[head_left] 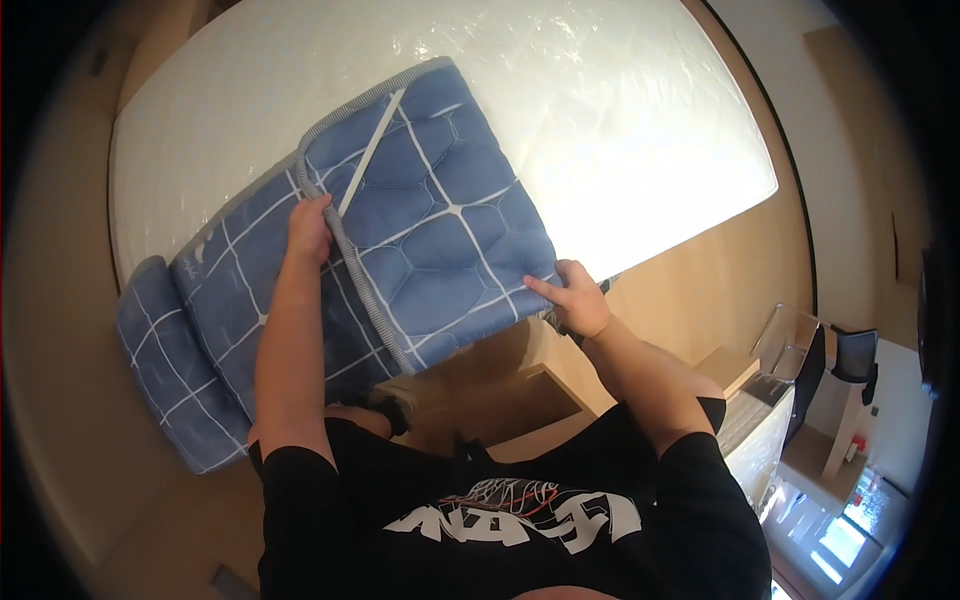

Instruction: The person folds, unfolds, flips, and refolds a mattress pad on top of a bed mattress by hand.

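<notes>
A blue quilted mattress pad point(400, 250) with white grid lines and striped grey edging lies partly folded over itself. Its far part rests on a mattress point(640, 120) that has a shiny clear plastic wrap. A white strap point(372, 150) crosses one corner of the folded-over layer. My left hand point(310, 232) is closed on the grey edging of that top layer. At the fold on the right, my right hand point(578, 298) grips the pad's edge, with one finger stretched across its upper face. The lower left part of the pad point(175, 370) is bent and hangs off the mattress.
Bare wooden bed base point(690, 250) shows to the right of the mattress. A wooden box-like opening point(510, 410) is just in front of me, below the pad. Farther right stand a dark chair point(855, 355) and a table point(755, 430). A wall runs along the left.
</notes>
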The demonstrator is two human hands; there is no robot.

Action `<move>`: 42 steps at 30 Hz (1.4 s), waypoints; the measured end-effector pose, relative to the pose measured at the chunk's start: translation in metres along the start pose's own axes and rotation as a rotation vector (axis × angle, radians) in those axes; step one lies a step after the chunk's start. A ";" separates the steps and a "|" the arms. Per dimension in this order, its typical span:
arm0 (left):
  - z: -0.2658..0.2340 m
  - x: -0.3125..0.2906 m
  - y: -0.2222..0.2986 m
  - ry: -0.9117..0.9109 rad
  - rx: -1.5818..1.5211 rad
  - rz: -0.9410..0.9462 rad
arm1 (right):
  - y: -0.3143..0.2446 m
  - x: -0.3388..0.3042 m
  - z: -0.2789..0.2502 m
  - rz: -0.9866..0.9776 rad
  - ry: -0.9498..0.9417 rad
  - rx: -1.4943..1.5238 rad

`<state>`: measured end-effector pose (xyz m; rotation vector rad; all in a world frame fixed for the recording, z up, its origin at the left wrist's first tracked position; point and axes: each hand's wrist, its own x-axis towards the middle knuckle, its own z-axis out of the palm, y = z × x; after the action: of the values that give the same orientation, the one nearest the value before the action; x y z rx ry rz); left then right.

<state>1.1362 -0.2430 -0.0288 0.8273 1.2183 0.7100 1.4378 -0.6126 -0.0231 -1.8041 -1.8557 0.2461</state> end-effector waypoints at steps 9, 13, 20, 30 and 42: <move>0.011 0.017 -0.004 0.229 0.131 0.275 | -0.003 -0.008 -0.001 0.031 -0.045 0.014; 0.018 0.013 -0.003 -0.092 -0.067 0.232 | -0.016 -0.002 0.006 0.045 -0.074 -0.093; 0.057 -0.057 0.023 0.448 1.158 1.144 | -0.054 0.038 -0.033 -0.097 0.011 -0.020; 0.068 -0.144 -0.059 -0.176 1.477 0.959 | -0.080 0.078 0.015 0.089 -0.140 -0.269; 0.047 -0.130 -0.055 0.003 1.357 0.903 | 0.008 0.134 -0.001 1.005 -0.120 1.017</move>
<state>1.1567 -0.3879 -0.0030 2.5943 1.2199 0.4803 1.4506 -0.4828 0.0070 -1.7209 -0.4549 1.3678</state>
